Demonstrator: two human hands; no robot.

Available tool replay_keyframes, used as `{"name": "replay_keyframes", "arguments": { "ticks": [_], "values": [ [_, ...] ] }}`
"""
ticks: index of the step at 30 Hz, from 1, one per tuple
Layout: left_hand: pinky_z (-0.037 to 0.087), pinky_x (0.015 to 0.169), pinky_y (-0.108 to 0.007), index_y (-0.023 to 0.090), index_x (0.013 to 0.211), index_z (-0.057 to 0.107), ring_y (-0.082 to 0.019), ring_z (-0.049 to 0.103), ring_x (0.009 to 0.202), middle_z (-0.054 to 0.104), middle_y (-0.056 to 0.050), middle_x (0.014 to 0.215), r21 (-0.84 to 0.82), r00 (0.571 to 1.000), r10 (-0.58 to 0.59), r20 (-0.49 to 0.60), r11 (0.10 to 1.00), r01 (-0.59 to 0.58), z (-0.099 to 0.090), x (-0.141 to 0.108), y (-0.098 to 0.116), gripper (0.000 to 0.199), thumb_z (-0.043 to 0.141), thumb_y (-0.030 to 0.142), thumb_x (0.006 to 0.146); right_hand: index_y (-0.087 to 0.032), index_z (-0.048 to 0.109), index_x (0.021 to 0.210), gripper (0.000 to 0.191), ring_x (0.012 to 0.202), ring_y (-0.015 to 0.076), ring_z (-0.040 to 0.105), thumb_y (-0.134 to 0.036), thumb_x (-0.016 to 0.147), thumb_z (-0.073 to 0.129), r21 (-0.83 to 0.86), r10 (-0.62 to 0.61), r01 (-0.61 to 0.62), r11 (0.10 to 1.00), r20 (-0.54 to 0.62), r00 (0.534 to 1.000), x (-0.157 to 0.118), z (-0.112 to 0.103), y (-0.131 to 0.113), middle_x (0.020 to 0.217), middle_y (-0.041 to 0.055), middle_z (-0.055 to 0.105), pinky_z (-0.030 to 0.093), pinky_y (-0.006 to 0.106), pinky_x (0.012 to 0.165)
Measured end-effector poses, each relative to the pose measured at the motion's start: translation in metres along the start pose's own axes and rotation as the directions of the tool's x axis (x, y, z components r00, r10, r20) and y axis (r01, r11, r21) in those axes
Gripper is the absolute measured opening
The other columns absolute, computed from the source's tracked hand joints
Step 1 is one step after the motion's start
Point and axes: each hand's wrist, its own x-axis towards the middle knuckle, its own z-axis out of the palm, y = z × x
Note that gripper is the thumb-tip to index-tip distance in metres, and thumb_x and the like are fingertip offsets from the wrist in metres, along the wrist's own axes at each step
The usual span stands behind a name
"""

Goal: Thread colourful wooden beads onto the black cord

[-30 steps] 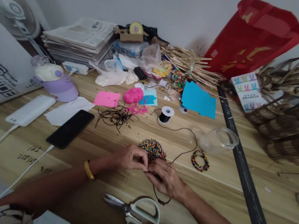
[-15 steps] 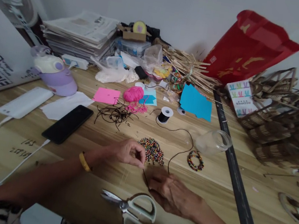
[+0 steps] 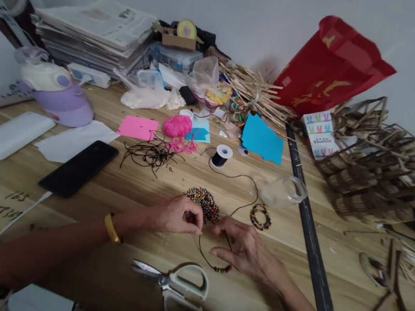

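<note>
My left hand [image 3: 181, 215] pinches the end of a thin black cord [image 3: 203, 253] just in front of a pile of small multicoloured beads [image 3: 203, 202]. Several threaded beads [image 3: 222, 269] hang low on that cord, below my right hand [image 3: 250, 249]. The fingers of my right hand are apart, thumb away from the index finger, close to the pile's right edge and over the cord. From there the cord runs back to a white spool [image 3: 222, 156] wound with black. A beaded bracelet [image 3: 261, 216] lies to the right. Scissors [image 3: 173, 282] rest on the table nearer me.
A clear glass jar [image 3: 283, 191] lies on its side at right. Tangled black cord pieces [image 3: 148, 152], pink yarn [image 3: 177, 126] and a phone [image 3: 78, 167] are at left. Behind stand stacked newspapers [image 3: 97, 27] and a red bag [image 3: 331, 70]; woven baskets [image 3: 362, 175] fill the right.
My right hand has lifted and opened away from the cord, and the threaded beads now show below it. My left hand keeps its pinch. The whole view has shifted slightly.
</note>
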Motion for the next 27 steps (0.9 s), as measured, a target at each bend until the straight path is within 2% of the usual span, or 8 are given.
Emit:
{"name": "replay_keyframes", "arguments": {
  "ticks": [4,7,11,14,19,23,27],
  "values": [
    [0.042,0.059,-0.018,0.012,0.071,0.069,-0.01,0.057,0.062,0.069,-0.002,0.069,-0.001,0.989,-0.011,-0.149,1.0,0.011,0.006,0.0,0.002,0.007,0.068,0.019,0.072,-0.016,0.053,0.09,0.029,0.06,0.0112,0.053,-0.044,0.085,0.062,0.207,-0.014,0.044,0.977,-0.143,0.99,0.02,0.027,0.008,0.077,0.0019,0.058,0.042,0.021,0.053],
    [0.042,0.059,-0.019,0.011,0.069,0.068,-0.011,0.058,0.061,0.068,-0.002,0.067,-0.016,0.972,-0.082,-0.22,0.997,0.08,0.009,0.0,0.003,0.005,0.066,0.016,0.071,-0.018,0.052,0.085,0.027,0.062,0.0108,0.053,-0.042,0.085,0.062,0.363,0.066,0.017,0.932,-0.215,0.974,0.024,0.048,0.019,0.073,-0.0001,0.056,0.044,0.02,0.054],
    [0.043,0.058,-0.019,0.012,0.067,0.068,-0.012,0.058,0.061,0.068,-0.002,0.065,-0.015,0.953,-0.137,-0.269,0.99,0.138,0.012,0.002,0.0,0.005,0.065,0.015,0.07,-0.019,0.054,0.09,0.023,0.065,0.0114,0.055,-0.039,0.086,0.062,0.441,0.133,0.001,0.897,-0.271,0.954,0.019,0.065,0.031,0.074,0.0003,0.058,0.046,0.02,0.057],
    [0.042,0.058,-0.02,0.012,0.067,0.067,-0.011,0.057,0.06,0.067,-0.002,0.066,0.003,0.954,-0.128,-0.273,0.991,0.134,0.014,0.001,-0.003,0.004,0.065,0.014,0.07,-0.018,0.055,0.09,0.02,0.064,0.0122,0.055,-0.037,0.087,0.061,0.391,0.113,0.016,0.92,-0.304,0.946,0.015,0.07,0.036,0.074,0.0012,0.059,0.045,0.022,0.057],
    [0.043,0.062,-0.02,0.013,0.065,0.066,-0.012,0.059,0.064,0.067,-0.001,0.067,0.042,0.947,-0.119,-0.299,0.99,0.138,0.017,-0.003,-0.009,0.006,0.064,0.011,0.071,-0.018,0.06,0.084,0.012,0.068,0.0141,0.057,-0.027,0.091,0.056,0.194,-0.036,0.105,0.975,-0.331,0.943,0.013,0.067,0.038,0.075,0.0037,0.061,0.046,0.024,0.063],
    [0.042,0.059,-0.019,0.013,0.065,0.066,-0.01,0.056,0.06,0.065,0.0,0.064,0.096,0.956,-0.101,-0.276,0.987,0.132,0.018,-0.004,-0.012,0.006,0.065,0.01,0.07,-0.018,0.063,0.09,0.012,0.078,0.0169,0.06,-0.022,0.093,0.052,0.169,-0.098,0.151,0.974,-0.29,0.952,0.014,0.065,0.04,0.085,0.0073,0.063,0.048,0.028,0.07],
    [0.041,0.057,-0.018,0.013,0.066,0.066,-0.009,0.054,0.059,0.064,0.0,0.063,0.122,0.968,-0.071,-0.241,0.987,0.103,0.017,-0.004,-0.013,0.005,0.064,0.011,0.071,-0.017,0.062,0.091,0.011,0.075,0.0163,0.059,-0.023,0.092,0.053,0.177,-0.101,0.158,0.972,-0.295,0.95,0.013,0.07,0.043,0.082,0.0069,0.063,0.048,0.027,0.067]
  ]
}}
